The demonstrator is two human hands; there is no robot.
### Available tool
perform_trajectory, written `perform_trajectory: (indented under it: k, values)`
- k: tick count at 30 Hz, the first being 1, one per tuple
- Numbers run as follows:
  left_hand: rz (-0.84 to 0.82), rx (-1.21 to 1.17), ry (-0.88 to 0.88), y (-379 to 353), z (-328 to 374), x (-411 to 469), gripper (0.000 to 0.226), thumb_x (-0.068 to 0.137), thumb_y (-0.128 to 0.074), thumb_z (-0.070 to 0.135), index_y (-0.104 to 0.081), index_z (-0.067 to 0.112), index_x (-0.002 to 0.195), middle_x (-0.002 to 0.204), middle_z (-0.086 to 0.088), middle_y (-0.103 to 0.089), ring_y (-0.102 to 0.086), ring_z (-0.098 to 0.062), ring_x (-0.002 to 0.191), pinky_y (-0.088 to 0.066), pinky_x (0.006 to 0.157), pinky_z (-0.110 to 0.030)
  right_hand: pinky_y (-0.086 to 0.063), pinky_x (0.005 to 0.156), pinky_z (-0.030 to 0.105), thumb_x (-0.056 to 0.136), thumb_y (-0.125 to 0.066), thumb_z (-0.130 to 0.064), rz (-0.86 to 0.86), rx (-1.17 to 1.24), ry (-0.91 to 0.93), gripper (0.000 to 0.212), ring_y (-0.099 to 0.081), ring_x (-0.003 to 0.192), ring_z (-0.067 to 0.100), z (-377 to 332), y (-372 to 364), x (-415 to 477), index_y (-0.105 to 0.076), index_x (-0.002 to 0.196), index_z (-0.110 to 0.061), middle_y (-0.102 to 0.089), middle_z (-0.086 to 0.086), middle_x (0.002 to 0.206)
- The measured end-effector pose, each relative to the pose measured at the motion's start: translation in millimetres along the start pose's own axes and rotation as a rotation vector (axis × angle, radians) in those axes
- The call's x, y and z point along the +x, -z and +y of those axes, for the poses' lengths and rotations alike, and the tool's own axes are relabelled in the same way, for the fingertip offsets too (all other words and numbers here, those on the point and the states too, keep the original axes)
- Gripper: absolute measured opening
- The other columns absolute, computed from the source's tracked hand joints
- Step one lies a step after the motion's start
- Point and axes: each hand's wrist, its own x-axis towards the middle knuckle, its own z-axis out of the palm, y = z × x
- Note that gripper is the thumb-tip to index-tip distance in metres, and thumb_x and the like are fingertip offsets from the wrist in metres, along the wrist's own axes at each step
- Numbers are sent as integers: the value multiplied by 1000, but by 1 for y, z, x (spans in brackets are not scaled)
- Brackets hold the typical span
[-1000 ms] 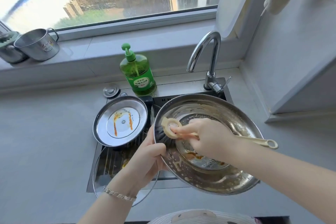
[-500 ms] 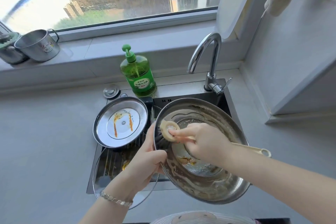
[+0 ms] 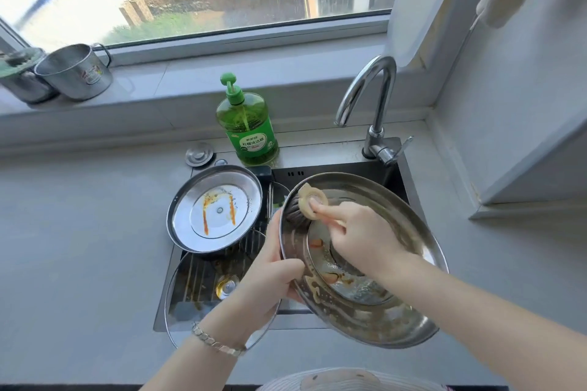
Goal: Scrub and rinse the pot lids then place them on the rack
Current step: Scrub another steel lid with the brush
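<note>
R hand (image 3: 362, 232) is gripping the dish brush (image 3: 313, 201), hiding most of its handle; dark bristles are pressing inside the round, sudsy steel lid (image 3: 390, 327) beneath it. L hand (image 3: 270, 273) is clutching that lid's rim, fingers curled round it.

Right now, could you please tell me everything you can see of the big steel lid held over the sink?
The big lid is round, shiny steel, hollow side up, smeared with brownish suds and orange residue. It is tilted above the sink, its left rim gripped by the left hand. The right hand holds a brush against its upper left inside.
</note>
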Motion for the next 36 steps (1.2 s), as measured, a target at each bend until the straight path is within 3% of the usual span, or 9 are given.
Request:
perform_trajectory:
  k: [4,9,15,18,22,28,31,33,36]
  values:
    - [11,-26,-10,7,3,-6,92,57,-44,-4,-31,40,137,99,-7,-68,-67,-27,70,-49,46,-27,-41,61,35,95,-44,-19,22,-85,-28,42,-48,72,19,17,10,7,-51,128,-43,-49,-3,74]
    - [16,36,-2,4,-4,-3,97,60,-48,-2,-22,44,142,115,-10,-63,-65,-37,91,-52,58,-38,-42,67,33,97,-40,-21,7,-106,-96,42,-53,84,23,13,4,6,-49,130,-45,-51,-1,84]
    - [-6,-71,-10,4,2,-11,89,56,-45,-6,-34,39,133,103,-11,-65,-67,-17,64,-46,42,-22,-38,58,29,97,-41,-23,11,-133,-121,39,-49,76,16,30,8,10,-51,128,-45,-53,-7,82]
    - [-9,-38,-21,1,-3,-6,95,59,-48,-5,-25,38,141,117,-9,-61,-67,-28,94,-55,56,-30,-42,66,31,97,-40,-22,17,-124,-175,40,-54,88,21,31,7,9,-50,130,-43,-59,-1,97]
    - [17,-28,-7,2,-4,-2,93,60,-47,-4,-27,39,140,118,-11,-62,-64,-37,100,-56,70,-53,-33,54,27,96,-43,-20,17,-39,41,42,-46,71,18,0,-7,-4,-48,130,-44,-43,-4,72]
    - [63,-61,33,11,0,-4,84,58,-49,-1,-39,48,125,115,-13,-61,-68,-34,80,-54,54,-38,-35,57,25,99,-37,-29,-86,-295,-269,37,-52,82,18,70,21,3,-49,129,-47,-55,-10,88]
    - [173,-150,70,22,-5,-1,86,66,-48,-11,-34,41,134,115,-15,-62,-70,-35,77,-55,53,-40,-41,68,26,96,-45,-25,-150,-24,-389,34,-57,85,16,87,31,-14,-54,127,-40,-66,-4,92]
    - [206,-251,80,30,-6,1,78,78,-38,-19,-35,33,135,115,-18,-62,-70,-37,72,-55,52,-44,-35,61,25,93,-53,-21,-12,249,-417,35,-50,68,16,91,39,-24,-57,126,-31,-54,2,68]
    - [249,-324,68,35,-6,5,75,80,-31,-21,-35,29,135,115,-20,-61,-70,-40,76,-56,57,-52,-37,55,25,86,-65,-24,206,473,-607,38,-54,72,20,95,40,-28,-53,122,-21,-58,7,81]
